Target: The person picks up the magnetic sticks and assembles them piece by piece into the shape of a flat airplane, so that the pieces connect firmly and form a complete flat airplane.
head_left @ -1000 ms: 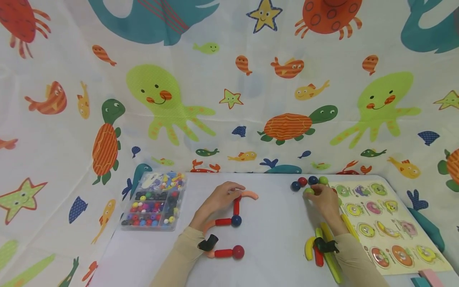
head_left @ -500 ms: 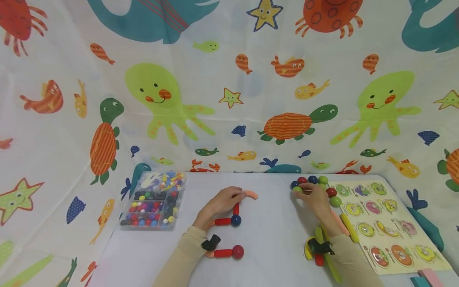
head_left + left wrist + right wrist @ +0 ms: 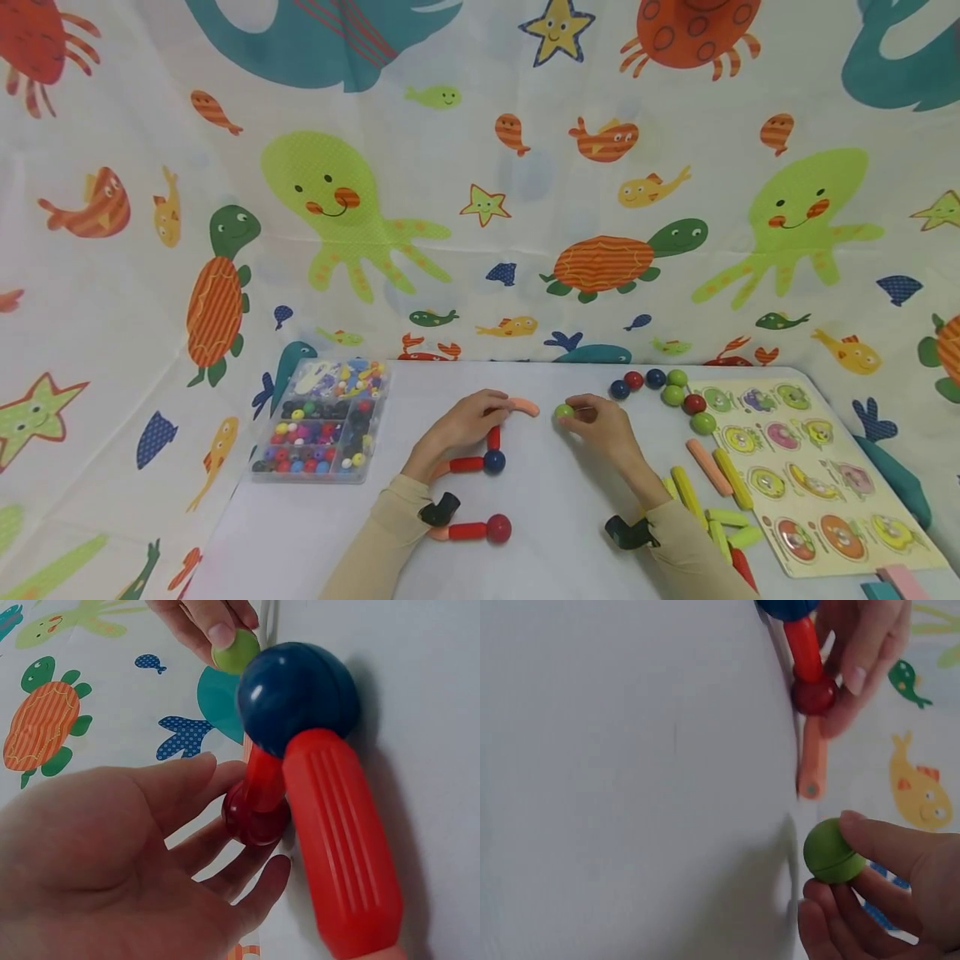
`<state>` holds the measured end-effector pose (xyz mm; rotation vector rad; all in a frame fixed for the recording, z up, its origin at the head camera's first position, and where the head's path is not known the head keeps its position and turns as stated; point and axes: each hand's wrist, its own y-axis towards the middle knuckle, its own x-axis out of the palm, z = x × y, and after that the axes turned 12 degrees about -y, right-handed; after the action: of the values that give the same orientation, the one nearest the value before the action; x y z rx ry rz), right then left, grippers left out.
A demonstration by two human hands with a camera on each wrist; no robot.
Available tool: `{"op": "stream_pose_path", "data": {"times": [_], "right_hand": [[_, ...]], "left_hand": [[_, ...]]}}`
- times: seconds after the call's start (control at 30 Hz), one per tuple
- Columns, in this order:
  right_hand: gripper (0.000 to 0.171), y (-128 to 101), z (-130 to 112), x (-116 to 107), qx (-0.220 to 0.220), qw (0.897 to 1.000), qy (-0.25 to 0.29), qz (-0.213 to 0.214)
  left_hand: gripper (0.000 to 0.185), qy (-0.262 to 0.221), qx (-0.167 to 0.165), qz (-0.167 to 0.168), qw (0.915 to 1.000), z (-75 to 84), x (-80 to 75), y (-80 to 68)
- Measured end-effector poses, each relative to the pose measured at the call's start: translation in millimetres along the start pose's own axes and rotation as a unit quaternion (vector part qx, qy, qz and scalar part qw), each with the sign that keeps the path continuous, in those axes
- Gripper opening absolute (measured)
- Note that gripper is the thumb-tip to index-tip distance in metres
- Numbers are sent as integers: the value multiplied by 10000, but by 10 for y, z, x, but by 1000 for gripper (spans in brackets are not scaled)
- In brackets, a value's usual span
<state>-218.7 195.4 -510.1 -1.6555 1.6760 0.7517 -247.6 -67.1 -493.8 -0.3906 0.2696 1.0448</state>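
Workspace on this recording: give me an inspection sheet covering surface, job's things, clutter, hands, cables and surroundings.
Surface: white tabletop, flat and evenly lit.
Job's things: chain of red plastic rods and balls with a dark blue ball and an orange curved rod at its top; small green plastic ball close to the orange rod's free end.
Clutter: clear compartment box of mixed beads at left; loose coloured balls and rods at right; wooden peg puzzle board at far right.
Hands: left hand rests on the chain's upper red rod; right hand pinches the green ball.
Cables: nothing seen.
Surroundings: sea-animal print cloth backdrop.
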Motion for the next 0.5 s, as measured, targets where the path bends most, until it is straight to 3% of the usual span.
{"op": "stream_pose_path", "data": {"times": [0.2,0.37,0.5], "right_hand": [[36,-2,-102,172,-70,9999,84,47],[36,-11,-151,199,-109,9999,94,68],[36,-7,-170,211,-155,9998,98,42]], "left_hand": [[35,211,205,-171,9994,18,4,24],[32,756,379,-408,9956,16,14,73],[33,868,445,-433,9943,10,16,86]]}}
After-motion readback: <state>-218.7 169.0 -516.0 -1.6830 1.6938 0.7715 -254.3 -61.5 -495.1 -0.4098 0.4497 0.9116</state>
